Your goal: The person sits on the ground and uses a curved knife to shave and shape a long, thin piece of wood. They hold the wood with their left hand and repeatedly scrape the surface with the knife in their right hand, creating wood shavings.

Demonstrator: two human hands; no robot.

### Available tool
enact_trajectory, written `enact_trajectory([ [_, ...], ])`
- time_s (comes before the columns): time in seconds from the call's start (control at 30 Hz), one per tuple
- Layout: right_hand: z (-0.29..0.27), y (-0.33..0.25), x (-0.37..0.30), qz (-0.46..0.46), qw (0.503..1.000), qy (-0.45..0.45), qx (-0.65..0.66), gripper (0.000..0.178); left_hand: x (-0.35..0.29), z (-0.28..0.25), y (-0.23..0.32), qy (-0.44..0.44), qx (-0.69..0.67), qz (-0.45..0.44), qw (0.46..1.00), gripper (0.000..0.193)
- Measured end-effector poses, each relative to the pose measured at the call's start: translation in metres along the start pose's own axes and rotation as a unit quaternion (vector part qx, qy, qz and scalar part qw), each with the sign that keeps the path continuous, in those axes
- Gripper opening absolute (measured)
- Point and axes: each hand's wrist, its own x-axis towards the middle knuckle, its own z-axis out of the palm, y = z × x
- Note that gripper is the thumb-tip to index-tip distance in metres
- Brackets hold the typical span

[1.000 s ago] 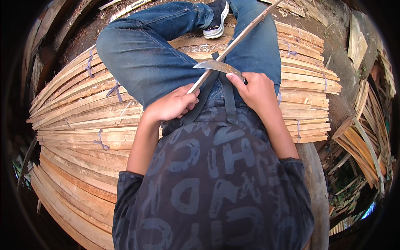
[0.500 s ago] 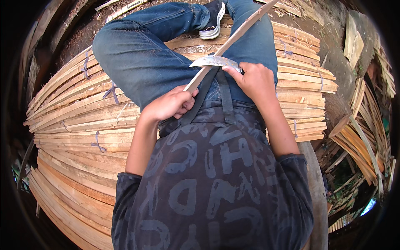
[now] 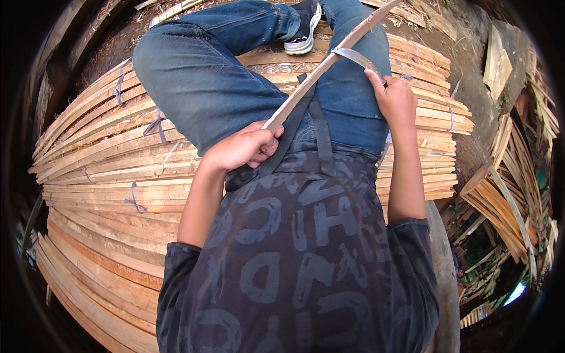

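Note:
A long, thin wooden strip [image 3: 315,76] slants across my lap, from near my waist up past my right knee. Its near end is gripped by my left hand [image 3: 250,146], fingers curled round it. My right hand [image 3: 395,101] is closed on the handle of a curved knife [image 3: 354,57], thumb pressed along the back of the blade. The handle is mostly hidden in my fist. The blade's tip end lies against the strip, well up its length, over my right thigh.
Bundles of wooden slats [image 3: 106,159], tied with purplish strips [image 3: 156,125], lie under and beside my legs. More loose slats [image 3: 500,206] are heaped at the right. Wood shavings litter the ground at the far side, near my shoe [image 3: 303,36].
My right hand has moved away and to the right with the knife, so the blade now meets the strip farther from my left hand. The left hand has stayed in place.

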Motion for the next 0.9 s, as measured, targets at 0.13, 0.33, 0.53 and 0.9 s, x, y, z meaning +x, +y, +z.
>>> enact_trajectory([
  [0.13,-0.005,0.057,0.015,0.102,0.994,0.012,0.027,0.073,-0.003,-0.008,-0.005,-0.026,-0.026,0.005,0.999,0.023],
  [0.33,-0.017,0.027,-0.011,0.093,0.990,-0.024,0.104,0.073,0.002,-0.009,-0.002,-0.037,-0.038,-0.005,0.999,0.022],
  [0.53,-0.009,-0.046,-0.029,-0.064,0.992,-0.048,0.098,0.072,0.003,-0.006,0.001,-0.009,-0.001,-0.016,1.000,0.022],
  [0.9,0.000,-0.031,0.012,-0.114,0.991,0.061,0.023,0.073,0.006,0.003,0.008,0.013,0.059,0.002,0.998,0.021],
])
